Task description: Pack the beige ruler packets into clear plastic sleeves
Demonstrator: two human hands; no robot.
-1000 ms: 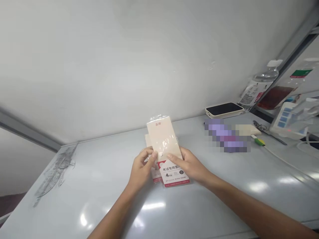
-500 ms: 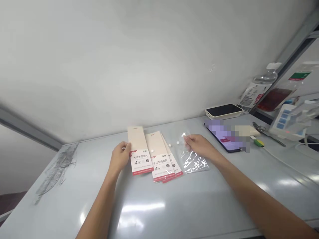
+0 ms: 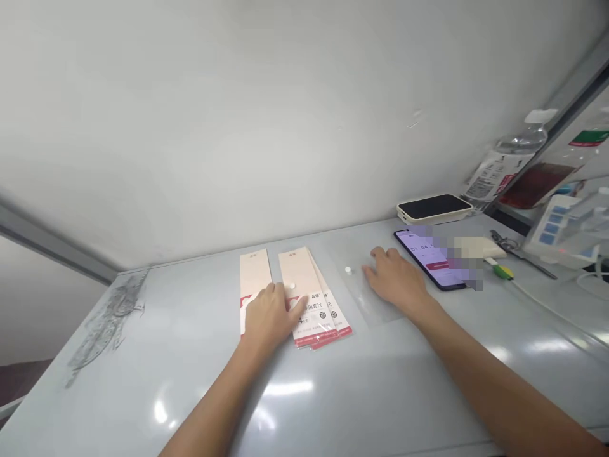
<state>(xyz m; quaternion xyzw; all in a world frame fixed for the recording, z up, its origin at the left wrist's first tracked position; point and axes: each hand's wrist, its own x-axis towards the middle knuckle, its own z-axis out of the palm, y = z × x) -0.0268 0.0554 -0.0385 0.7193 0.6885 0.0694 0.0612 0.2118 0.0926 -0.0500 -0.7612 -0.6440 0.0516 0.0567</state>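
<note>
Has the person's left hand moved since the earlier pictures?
Yes: the left hand has shifted rightward, toward the cream phone at the table's back, and now rests on the packets.

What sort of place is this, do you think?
Probably an office or study room: packets of exam ruler sets lie on a pale desk, with a lit smartphone and a plastic bottle nearby.

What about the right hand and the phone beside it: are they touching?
Apart. The head view shows a thin strip of table between the right hand and the phone.
</note>
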